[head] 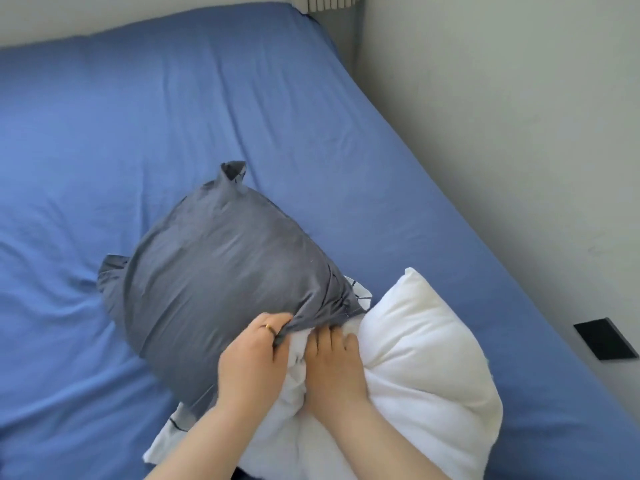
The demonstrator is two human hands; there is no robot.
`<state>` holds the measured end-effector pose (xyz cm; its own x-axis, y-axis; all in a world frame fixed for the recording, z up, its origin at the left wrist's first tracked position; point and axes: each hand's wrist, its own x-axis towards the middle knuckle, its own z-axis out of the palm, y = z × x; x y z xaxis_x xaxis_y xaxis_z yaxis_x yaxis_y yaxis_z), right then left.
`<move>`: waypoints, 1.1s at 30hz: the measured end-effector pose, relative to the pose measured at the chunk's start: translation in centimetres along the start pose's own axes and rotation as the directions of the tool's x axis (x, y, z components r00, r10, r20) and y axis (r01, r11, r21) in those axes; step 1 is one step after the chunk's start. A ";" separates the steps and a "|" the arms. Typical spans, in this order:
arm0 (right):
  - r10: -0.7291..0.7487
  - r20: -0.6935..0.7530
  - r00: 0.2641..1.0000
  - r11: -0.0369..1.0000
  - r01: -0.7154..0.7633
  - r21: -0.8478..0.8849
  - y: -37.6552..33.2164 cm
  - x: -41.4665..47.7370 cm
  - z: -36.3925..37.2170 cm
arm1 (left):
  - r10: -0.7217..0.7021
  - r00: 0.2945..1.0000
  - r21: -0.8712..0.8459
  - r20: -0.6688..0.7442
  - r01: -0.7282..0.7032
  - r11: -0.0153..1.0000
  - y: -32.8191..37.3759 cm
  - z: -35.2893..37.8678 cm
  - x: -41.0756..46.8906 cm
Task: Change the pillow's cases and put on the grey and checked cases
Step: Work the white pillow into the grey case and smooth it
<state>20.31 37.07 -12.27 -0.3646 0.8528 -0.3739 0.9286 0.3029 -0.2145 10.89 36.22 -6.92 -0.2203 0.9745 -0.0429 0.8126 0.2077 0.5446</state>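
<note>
A white pillow (426, 348) lies on the blue bed, its far half inside the grey case (221, 271). My left hand (252, 362), with a ring on one finger, pinches the grey case's open edge. Just to its right, my right hand (332, 365) grips the bunched white pillow at the case's mouth. A white cloth with dark lines, the checked case (173, 434), peeks out beneath the pillow near my left forearm and again at the grey case's right side.
The blue sheet (173, 116) covers the whole bed. A pale wall (502, 116) runs along the bed's right side, with a black plate (606, 337) low on it. A radiator (329, 1) shows at the top.
</note>
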 end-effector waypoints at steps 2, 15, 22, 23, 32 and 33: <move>0.010 -0.067 0.998 0.998 -0.006 0.068 0.0 1.6 0.3 | -0.048 0.998 -0.130 -0.030 0.044 0.991 1.1 0.5 0.9; 0.356 -0.129 0.925 0.823 -0.245 0.513 2.0 1.5 -3.6 | -0.262 0.946 -0.286 -0.188 0.203 0.937 -8.8 -1.1 -3.6; 0.491 0.027 0.871 0.296 -0.195 0.935 0.6 0.4 -4.2 | -0.372 0.924 -0.659 -0.083 0.229 0.716 -8.7 -1.2 -4.4; 0.490 0.038 0.871 0.261 -0.188 0.947 -0.1 0.4 -4.4 | -0.399 0.907 -0.636 -0.132 0.231 0.736 -8.6 -1.4 -3.7; 0.634 0.137 0.761 -0.029 -0.154 0.988 -1.1 1.4 -6.4 | -0.496 0.865 -0.567 -0.082 0.368 0.737 -7.4 -4.7 -1.7; 0.654 0.133 0.744 -0.012 -0.166 0.986 -0.9 1.6 -6.4 | -0.476 0.878 -0.590 -0.046 0.361 0.722 -7.4 -4.6 -2.3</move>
<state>19.31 40.93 -6.91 0.3270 0.7762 -0.5390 -0.0193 -0.5648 -0.8250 2.86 32.09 -7.04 -0.6047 0.7533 -0.2587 0.1889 0.4512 0.8722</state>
